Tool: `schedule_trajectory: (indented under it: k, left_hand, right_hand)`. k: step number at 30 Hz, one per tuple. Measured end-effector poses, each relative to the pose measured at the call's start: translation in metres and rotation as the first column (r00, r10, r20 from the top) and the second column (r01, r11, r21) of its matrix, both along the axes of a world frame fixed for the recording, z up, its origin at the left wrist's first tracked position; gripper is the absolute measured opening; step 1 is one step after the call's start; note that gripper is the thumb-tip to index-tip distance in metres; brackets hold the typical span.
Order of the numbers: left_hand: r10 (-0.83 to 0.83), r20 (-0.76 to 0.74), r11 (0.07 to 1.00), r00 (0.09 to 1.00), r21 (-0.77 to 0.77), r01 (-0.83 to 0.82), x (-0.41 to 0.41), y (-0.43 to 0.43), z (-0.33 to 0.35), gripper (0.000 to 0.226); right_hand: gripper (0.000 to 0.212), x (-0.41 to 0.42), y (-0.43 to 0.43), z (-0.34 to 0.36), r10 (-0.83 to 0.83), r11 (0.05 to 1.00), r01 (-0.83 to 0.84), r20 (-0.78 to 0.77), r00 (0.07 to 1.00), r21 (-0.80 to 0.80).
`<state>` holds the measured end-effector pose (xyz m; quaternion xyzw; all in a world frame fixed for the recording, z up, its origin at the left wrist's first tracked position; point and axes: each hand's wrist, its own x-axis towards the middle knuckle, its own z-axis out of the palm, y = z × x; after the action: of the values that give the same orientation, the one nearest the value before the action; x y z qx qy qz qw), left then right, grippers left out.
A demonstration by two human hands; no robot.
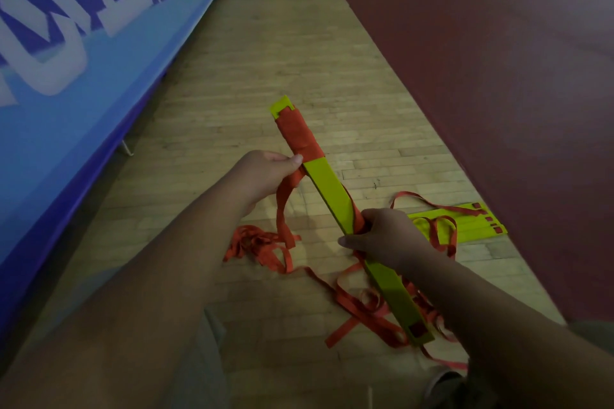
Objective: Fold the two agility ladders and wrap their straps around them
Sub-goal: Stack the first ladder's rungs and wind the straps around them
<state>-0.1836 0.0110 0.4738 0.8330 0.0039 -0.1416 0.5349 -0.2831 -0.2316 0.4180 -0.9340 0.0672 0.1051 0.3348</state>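
Note:
A stack of yellow-green ladder rungs is held slanted in the air in front of me. Orange strap is wound tightly round its far end. My left hand pinches the strap just below that wrap, beside the stack. My right hand grips the stack's middle together with some strap. Loose orange strap trails from the left hand to a heap on the floor, and more lies tangled under the near end. A second folded ladder lies flat on the floor to the right.
The floor is pale wooden boards. A blue banner wall runs along the left. A dark red mat borders the right, touching the second ladder's end. My legs show at the bottom edge.

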Motion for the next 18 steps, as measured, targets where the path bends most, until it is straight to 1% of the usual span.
schedule_trajectory:
  k: [3, 7, 14, 16, 18]
  left_hand:
    - [-0.026, 0.013, 1.000, 1.000, -0.009, 0.026, 0.002, -0.002, 0.003, 0.038]
    - [-0.075, 0.026, 0.997, 0.997, 0.026, 0.074, 0.002, -0.006, 0.005, 0.037]
    - [-0.074, 0.015, 0.995, 0.997, 0.071, 0.073, -0.002, -0.013, 0.006, 0.037]
    - [-0.111, 0.008, 0.989, 0.994, 0.096, 0.110, -0.003, -0.013, 0.006, 0.042]
    - [-0.154, 0.000, 0.980, 0.988, 0.126, 0.152, -0.006, -0.016, 0.005, 0.050]
  right_hand:
    - [0.030, 0.001, -0.001, 0.001, -0.017, 1.000, 0.017, -0.009, 1.000, 0.013]
    - [0.031, 0.003, -0.002, 0.000, -0.026, 0.999, 0.026, -0.004, 1.000, -0.023]
    - [0.035, 0.003, -0.003, -0.004, -0.028, 0.997, 0.026, -0.032, 0.999, -0.067]
    - [0.030, 0.002, -0.002, -0.004, -0.008, 0.994, 0.003, -0.037, 0.999, -0.114]
    - [0.027, 0.001, 0.000, -0.003, 0.042, 0.975, -0.045, -0.015, 0.999, -0.216]
